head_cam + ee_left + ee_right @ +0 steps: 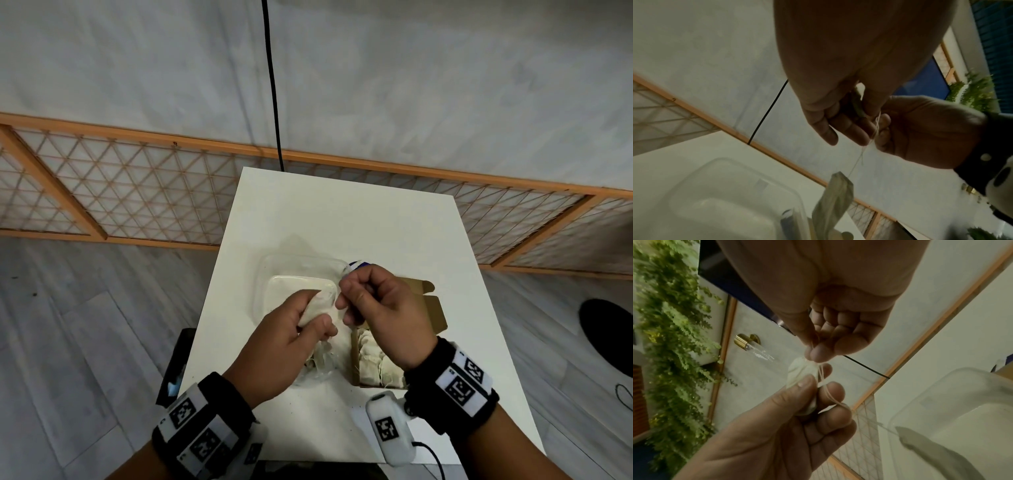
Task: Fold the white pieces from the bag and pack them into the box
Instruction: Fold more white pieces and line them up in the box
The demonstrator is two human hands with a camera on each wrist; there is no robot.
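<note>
Your left hand grips a white piece above the table's middle while your right hand pinches its thread, the box lying just right, nearer that hand.

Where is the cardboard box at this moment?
In the head view the cardboard box sits open on the white table, on the person's right, partly under the right hand and beside the clear plastic container.
</note>
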